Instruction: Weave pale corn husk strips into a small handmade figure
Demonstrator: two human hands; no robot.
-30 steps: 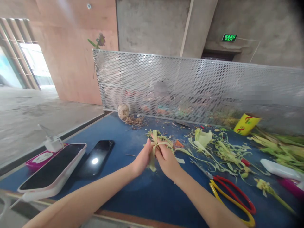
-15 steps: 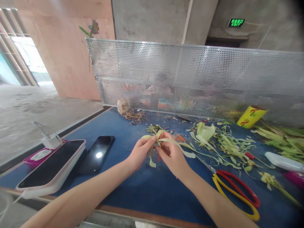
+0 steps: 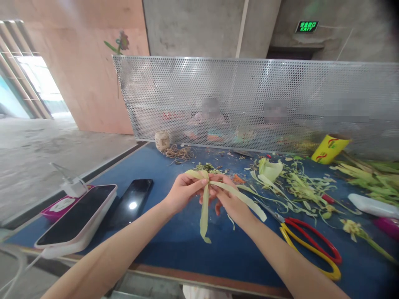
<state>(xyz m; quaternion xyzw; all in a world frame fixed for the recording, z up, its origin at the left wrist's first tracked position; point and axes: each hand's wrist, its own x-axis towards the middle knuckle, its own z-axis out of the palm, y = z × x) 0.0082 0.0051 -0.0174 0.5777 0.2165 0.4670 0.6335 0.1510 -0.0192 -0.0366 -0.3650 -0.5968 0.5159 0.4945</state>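
Pale green leaf strips (image 3: pixel 204 216) meet in a knot-like centre between my two hands, above the blue table. My left hand (image 3: pixel 186 189) is closed, its thumb pressing on the crossing point. From the other side my right hand (image 3: pixel 229 195) pinches the strips just below that point, fingers curled and partly hidden. One strip hangs straight down toward the table, and another lies out to the right over my right hand. Scissors (image 3: pixel 307 243) with one red and one yellow handle rest beside my right forearm.
Left of my arms lie a black phone (image 3: pixel 131 203) and a device in a white case (image 3: pixel 77 216). Leaf scraps (image 3: pixel 299 182) cover the right side, with a yellow roll (image 3: pixel 330 148) behind. String (image 3: pixel 179 153) lies before the perforated metal screen (image 3: pixel 193 83).
The strip below my hands now hangs longer and straighter. The strip on the right reaches farther over my right hand. My right-hand fingers have shifted under the crossing.
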